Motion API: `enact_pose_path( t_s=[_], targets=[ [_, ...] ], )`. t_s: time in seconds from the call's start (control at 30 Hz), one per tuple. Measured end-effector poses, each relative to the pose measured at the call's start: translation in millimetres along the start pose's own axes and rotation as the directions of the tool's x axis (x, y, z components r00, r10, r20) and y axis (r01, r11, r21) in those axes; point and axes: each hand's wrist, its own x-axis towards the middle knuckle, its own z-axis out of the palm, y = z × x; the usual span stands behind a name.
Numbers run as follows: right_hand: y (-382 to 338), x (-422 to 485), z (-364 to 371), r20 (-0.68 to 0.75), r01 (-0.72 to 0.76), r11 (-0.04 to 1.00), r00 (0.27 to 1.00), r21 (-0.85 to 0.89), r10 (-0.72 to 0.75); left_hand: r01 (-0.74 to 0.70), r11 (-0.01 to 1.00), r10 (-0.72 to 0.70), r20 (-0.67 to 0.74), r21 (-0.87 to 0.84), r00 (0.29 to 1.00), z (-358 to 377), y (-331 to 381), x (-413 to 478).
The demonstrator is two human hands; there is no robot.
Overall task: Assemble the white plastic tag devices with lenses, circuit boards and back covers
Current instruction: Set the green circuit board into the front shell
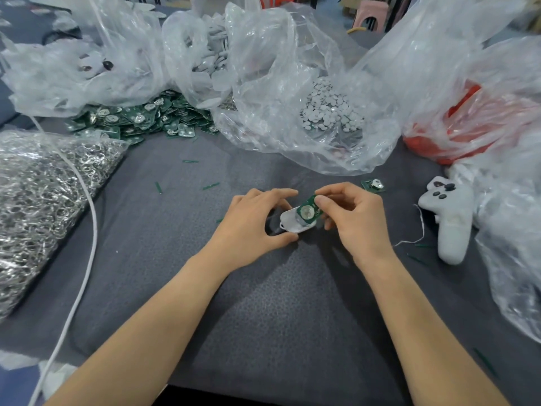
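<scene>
Both hands meet at the middle of the tabletop (278,303), which is covered in dark grey cloth. The left hand (257,221) curls round the white tag shell (288,222), thumb on the near edge and fingers arched over the far side, gripping it just above the cloth. The right hand (351,218) pinches a green circuit board (307,212) between thumb and fingertips, the other fingers tucked in. The board sits tilted over the right end of the shell, its round silvery centre facing up. It looks to be touching the shell, though whether it is seated inside is hard to tell from this angle.

Behind the hands, a heap of green circuit boards (140,115) spills from under crumpled clear bags. To the right of that heap, an open clear bag holds a mound of small white discs (328,109). Farther back, another clear bag (210,48) holds white plastic parts. On the left lies a bag of shiny metal rings (35,194), with a white cable (87,230) trailing across it and down the tabletop. One stray circuit board (373,184) lies just beyond the right hand. Farther right rests a white plush toy (448,218) with dark spots, and behind it sits an orange-red bag (456,121) wrapped in clear plastic. Thin green slivers are scattered over the cloth.
</scene>
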Motion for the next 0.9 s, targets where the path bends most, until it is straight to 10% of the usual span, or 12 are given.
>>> enact_pose_path(
  t_s=[0.9],
  targets=[
    [1.2, -9.7, 21.2, -0.002, 0.109, 0.955, 0.993, -0.275, -0.114, -0.012, 0.999, 0.013, -0.032, 0.035, 0.999, -0.4, 1.8, -0.7]
  ],
)
